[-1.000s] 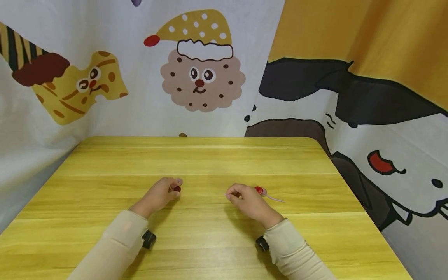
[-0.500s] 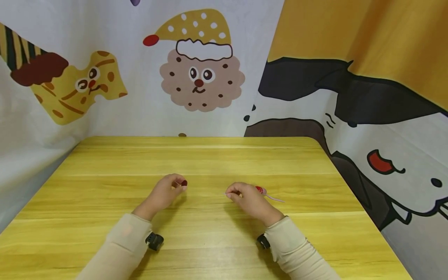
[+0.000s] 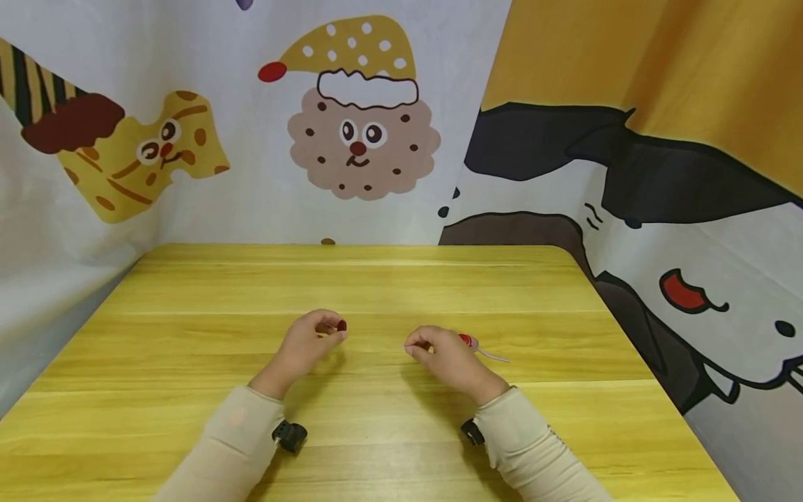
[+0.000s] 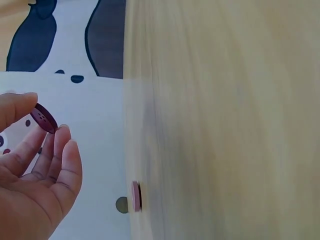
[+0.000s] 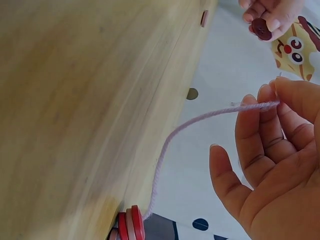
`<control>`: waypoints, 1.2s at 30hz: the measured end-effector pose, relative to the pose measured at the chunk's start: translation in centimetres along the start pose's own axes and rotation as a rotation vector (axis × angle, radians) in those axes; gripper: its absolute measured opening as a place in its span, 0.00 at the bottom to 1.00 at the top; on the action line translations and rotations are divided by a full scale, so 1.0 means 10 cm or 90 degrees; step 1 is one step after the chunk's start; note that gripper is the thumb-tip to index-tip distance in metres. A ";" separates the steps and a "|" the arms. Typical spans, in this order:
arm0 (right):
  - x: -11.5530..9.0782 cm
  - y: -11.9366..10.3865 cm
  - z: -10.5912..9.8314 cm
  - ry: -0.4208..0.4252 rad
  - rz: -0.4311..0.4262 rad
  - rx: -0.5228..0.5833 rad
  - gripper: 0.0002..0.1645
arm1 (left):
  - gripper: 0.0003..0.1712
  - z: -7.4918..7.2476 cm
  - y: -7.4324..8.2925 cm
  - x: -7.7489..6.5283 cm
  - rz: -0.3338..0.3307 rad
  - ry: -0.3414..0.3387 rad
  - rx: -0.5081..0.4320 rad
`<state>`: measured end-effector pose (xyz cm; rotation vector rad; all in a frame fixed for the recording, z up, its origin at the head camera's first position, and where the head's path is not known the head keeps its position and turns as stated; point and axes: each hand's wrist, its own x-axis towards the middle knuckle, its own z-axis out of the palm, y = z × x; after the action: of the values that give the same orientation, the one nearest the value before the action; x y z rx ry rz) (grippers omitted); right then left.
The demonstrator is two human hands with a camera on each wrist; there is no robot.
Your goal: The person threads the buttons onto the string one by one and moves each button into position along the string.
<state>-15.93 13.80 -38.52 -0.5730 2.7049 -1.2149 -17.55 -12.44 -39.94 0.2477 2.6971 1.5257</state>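
Between thumb and fingers, my left hand (image 3: 306, 345) pinches a dark red button (image 4: 44, 118) with small holes in its face. My right hand (image 3: 448, 355) pinches the end of a lilac yarn (image 5: 200, 118), a short tip poking past the fingertips. From there the yarn curves down to a stack of red and pink buttons (image 5: 131, 225) on the table, partly hidden behind the right hand in the head view. The two hands are apart, facing each other. A pink button (image 4: 136, 196) lies on the table near the left hand, hidden by it in the head view.
The wooden table (image 3: 376, 286) reaches back to a printed cloth (image 3: 238, 209) hanging behind it. The yarn's tail (image 3: 494, 358) lies on the table to the right of the stack. Each wrist wears a small black camera (image 3: 290, 436).
My left hand has picked the dark red button up and moved it right, toward the right hand, covering the pink button in the head view. The right hand has hardly moved.
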 end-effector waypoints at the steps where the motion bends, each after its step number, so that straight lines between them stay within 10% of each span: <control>1: 0.00 0.00 0.00 -0.001 0.001 0.000 0.05 | 0.14 0.01 0.01 0.00 -0.001 0.003 -0.006; 36: 0.01 0.02 0.02 0.005 -0.003 0.012 0.04 | 0.15 0.44 0.22 -0.07 -0.007 -0.040 -0.159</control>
<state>-15.99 13.78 -38.75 -0.5732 2.6970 -1.2457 -16.13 -7.74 -40.39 0.2651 2.4243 1.7957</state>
